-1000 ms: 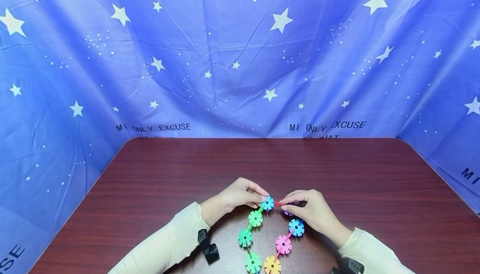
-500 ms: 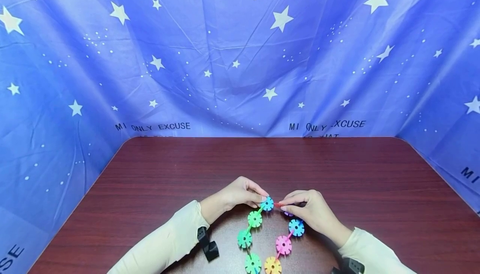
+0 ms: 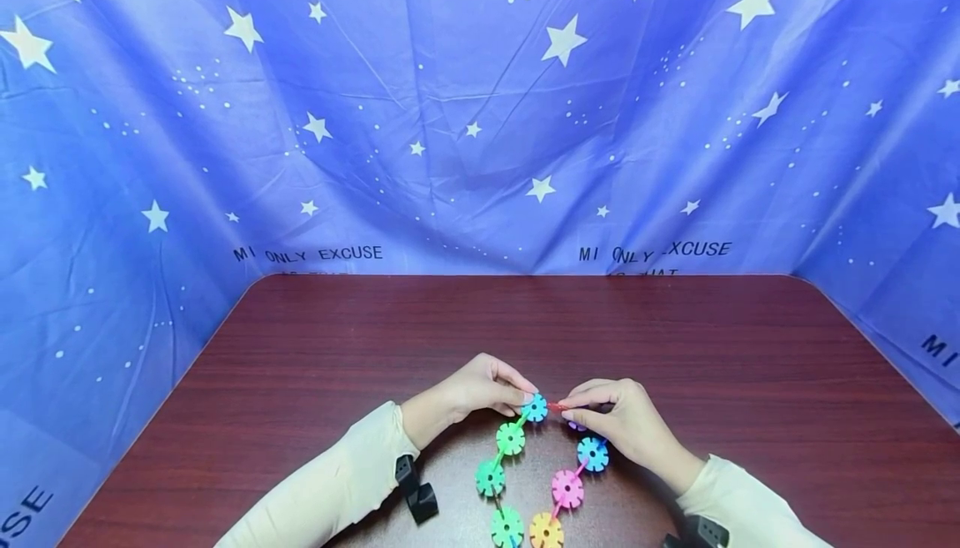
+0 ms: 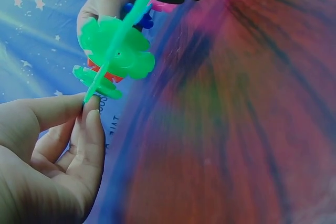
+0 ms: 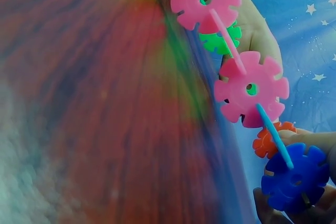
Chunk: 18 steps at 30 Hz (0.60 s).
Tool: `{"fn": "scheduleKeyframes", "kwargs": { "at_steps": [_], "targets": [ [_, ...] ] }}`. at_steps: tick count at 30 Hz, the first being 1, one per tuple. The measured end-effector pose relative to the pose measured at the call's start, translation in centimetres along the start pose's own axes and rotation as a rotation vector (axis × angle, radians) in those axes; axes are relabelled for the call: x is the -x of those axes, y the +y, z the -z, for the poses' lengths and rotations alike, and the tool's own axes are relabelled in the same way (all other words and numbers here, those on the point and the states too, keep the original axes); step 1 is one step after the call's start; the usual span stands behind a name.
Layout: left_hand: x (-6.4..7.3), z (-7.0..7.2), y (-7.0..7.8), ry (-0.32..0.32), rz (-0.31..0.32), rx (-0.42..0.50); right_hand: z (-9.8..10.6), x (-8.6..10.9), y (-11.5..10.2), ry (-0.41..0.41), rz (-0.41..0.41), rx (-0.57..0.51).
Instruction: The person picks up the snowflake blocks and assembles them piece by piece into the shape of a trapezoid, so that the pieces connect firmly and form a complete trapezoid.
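A chain of notched plastic discs, slotted together edge to edge, hangs in two strands between the hands. In the head view my left hand (image 3: pixel 476 388) pinches a light blue disc (image 3: pixel 535 408) at the chain's top left. My right hand (image 3: pixel 626 414) pinches a red disc (image 3: pixel 555 407), seen edge-on beside the light blue one. A purple disc (image 3: pixel 577 426) is mostly hidden behind the right fingers, above a blue disc (image 3: pixel 593 454). Green discs (image 3: pixel 511 439) form the left strand; pink (image 3: pixel 567 489) and yellow (image 3: pixel 546 530) discs continue the right one. The right wrist view shows a pink disc (image 5: pixel 252 88) close up.
The dark red-brown wooden table (image 3: pixel 375 323) reaches back to a blue curtain (image 3: pixel 450 114) printed with white stars. Black devices (image 3: pixel 422 502) are strapped at both wrists over cream sleeves (image 3: pixel 330 481). The chain's lower end runs out of the head view at the bottom.
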<state>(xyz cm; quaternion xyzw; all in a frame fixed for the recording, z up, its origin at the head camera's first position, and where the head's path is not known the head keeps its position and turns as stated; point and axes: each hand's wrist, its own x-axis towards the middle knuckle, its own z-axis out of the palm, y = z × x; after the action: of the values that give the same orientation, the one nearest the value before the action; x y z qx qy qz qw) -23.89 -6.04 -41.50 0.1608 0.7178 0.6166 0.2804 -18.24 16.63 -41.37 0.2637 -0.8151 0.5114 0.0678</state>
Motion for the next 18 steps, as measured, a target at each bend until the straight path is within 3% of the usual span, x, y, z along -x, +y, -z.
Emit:
{"fn": "scheduleKeyframes", "kwargs": {
  "at_steps": [12, 18],
  "targets": [
    [-0.17, -0.38, 0.37, 0.004, -0.025, -0.013, -0.20, -0.02, 0.04, 0.012, -0.021, -0.073],
    [-0.21, -0.43, 0.54, -0.041, -0.043, -0.046, -0.40, 0.07, 0.03, 0.025, 0.000, -0.077]
  ]
}}
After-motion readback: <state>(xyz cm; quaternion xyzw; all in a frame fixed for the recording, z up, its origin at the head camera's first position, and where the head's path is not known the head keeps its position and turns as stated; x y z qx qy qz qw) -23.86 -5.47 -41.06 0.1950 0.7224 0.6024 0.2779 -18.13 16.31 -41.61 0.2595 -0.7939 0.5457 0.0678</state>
